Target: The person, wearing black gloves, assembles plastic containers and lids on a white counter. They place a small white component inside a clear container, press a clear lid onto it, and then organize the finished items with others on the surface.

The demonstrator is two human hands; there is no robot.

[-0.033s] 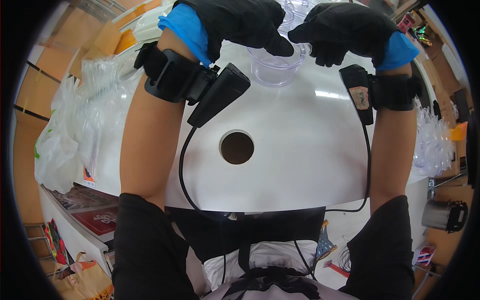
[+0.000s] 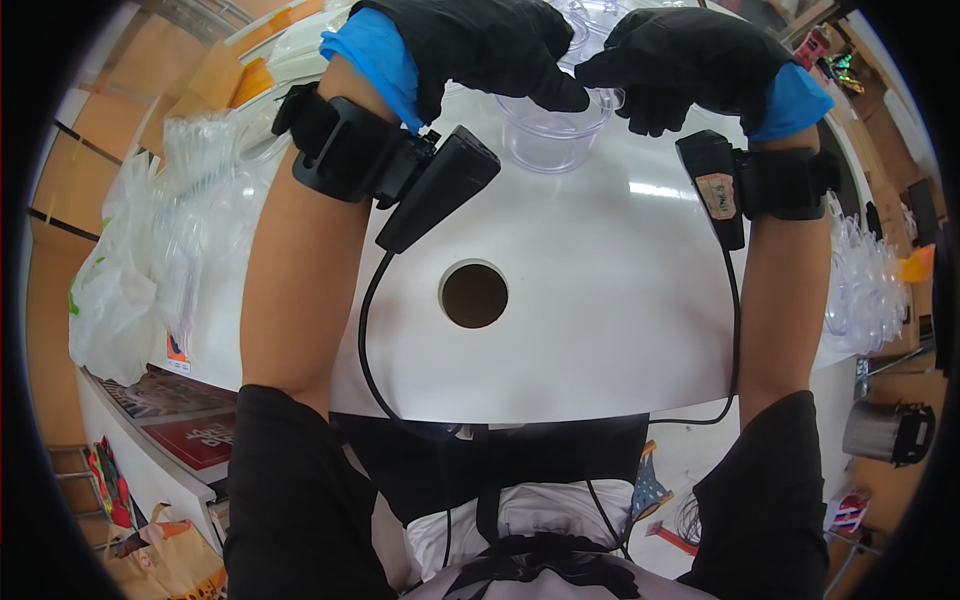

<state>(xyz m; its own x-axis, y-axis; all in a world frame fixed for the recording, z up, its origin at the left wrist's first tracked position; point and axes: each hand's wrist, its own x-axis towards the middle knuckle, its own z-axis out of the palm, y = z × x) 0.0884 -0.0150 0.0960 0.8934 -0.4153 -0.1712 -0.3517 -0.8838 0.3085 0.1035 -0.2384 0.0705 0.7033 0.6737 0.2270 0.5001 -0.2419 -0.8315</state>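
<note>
Near the far side of the white table [image 2: 580, 330], a clear plastic tub [image 2: 548, 148] stands upright between my hands. My left hand [image 2: 490, 50], in a black glove over a blue one, reaches in from the left. Its thumb crosses the tub's rim; its other fingers are partly hidden. From the right comes my right hand [image 2: 690, 65], gloved alike, with its fingers curled at the tub's right edge beside a small clear loop. The index fingertip points left, close to the left thumb. Both hands seem closed on the tub, though the exact contact is covered.
More clear tubs [image 2: 598, 15] stand behind my hands. Bagged clear plasticware [image 2: 205, 190] and a white plastic bag [image 2: 115, 290] lie on the left. Clear plastic pieces [image 2: 862, 285] are heaped at right. A round hole [image 2: 474, 295] pierces the tabletop. Cables run from the wrist devices.
My right hand and forearm have shifted very slightly left. The tub stays in place.
</note>
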